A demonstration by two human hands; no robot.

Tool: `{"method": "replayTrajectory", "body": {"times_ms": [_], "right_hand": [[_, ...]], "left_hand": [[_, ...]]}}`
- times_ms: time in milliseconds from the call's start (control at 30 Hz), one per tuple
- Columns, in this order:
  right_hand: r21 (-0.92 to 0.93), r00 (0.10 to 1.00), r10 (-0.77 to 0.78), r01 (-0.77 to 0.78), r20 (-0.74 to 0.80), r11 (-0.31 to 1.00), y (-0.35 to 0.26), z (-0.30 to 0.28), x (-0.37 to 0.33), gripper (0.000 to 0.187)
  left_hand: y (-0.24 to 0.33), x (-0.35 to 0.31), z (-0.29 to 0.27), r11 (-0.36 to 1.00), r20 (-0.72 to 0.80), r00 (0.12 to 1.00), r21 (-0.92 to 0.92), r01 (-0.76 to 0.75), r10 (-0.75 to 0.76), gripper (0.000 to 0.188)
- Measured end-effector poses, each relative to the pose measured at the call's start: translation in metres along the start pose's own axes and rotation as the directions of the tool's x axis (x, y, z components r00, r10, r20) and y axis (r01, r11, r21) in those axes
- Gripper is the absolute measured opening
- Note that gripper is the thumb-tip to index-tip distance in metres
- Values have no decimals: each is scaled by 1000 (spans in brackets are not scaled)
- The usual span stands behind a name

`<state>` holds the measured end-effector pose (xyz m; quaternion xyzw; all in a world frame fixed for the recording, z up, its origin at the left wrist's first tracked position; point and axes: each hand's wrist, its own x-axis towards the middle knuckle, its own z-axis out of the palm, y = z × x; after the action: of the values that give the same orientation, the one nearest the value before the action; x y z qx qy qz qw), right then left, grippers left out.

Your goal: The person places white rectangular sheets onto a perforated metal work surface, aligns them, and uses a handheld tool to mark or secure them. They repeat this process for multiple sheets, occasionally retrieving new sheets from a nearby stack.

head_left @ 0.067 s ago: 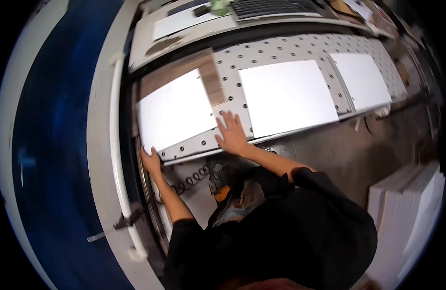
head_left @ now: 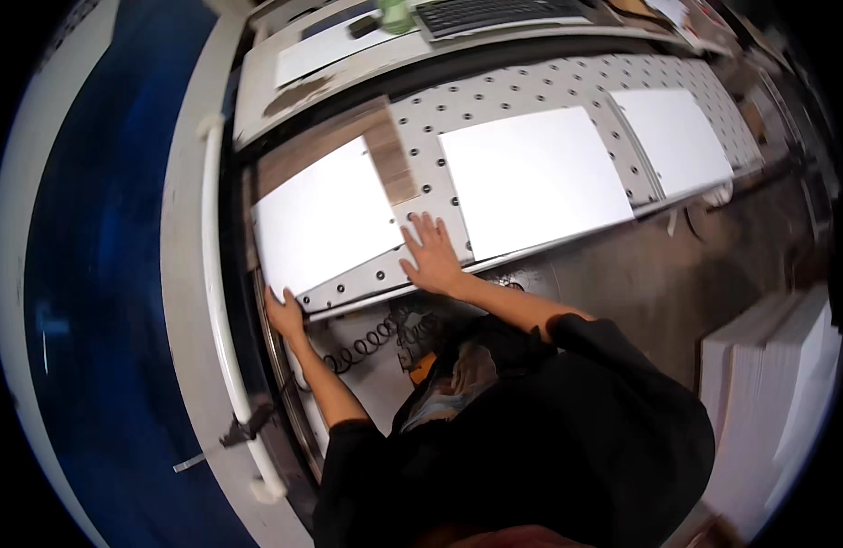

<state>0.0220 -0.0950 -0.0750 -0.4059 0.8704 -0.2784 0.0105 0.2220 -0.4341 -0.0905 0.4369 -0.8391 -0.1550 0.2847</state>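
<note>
A white sheet or panel (head_left: 325,215) lies at an angle on the left of the perforated table (head_left: 348,281), partly over a brown wood-grain board (head_left: 391,151). At its near left corner is my left hand (head_left: 285,315), thumb and forefinger apart; whether it touches the sheet I cannot tell. My right hand (head_left: 434,259) lies palm down on the table with fingers spread, by the sheet's right edge. To its right rests a second white sheet (head_left: 538,183), and farther right a third (head_left: 674,142). Neither hand grips anything.
A white tubular rail (head_left: 220,274) and a large blue panel (head_left: 102,274) run along the left. Behind the table a keyboard (head_left: 499,15) and a green object (head_left: 396,16) sit on a ledge. A coiled black hose (head_left: 362,345) hangs below. Stacked sheets (head_left: 759,393) stand at right.
The whole view has shifted slightly. My hands and the sheets keep nearly the same places on the table.
</note>
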Motion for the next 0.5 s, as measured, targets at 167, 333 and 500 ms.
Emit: {"method": "replayTrajectory", "body": {"times_ms": [167,333,500], "right_hand": [[265,986,161,-147,-31,953,5,3,5,63],[829,916,380,-308,127,467,14,-39,13,45],[950,761,573,-287,303,-121,8,-62,-6,39]], "left_hand": [[28,5,-20,998,127,990,31,55,-58,52],[31,22,-59,900,375,877,416,130,-300,85],[74,-21,-56,972,321,931,209,108,-172,84]]}}
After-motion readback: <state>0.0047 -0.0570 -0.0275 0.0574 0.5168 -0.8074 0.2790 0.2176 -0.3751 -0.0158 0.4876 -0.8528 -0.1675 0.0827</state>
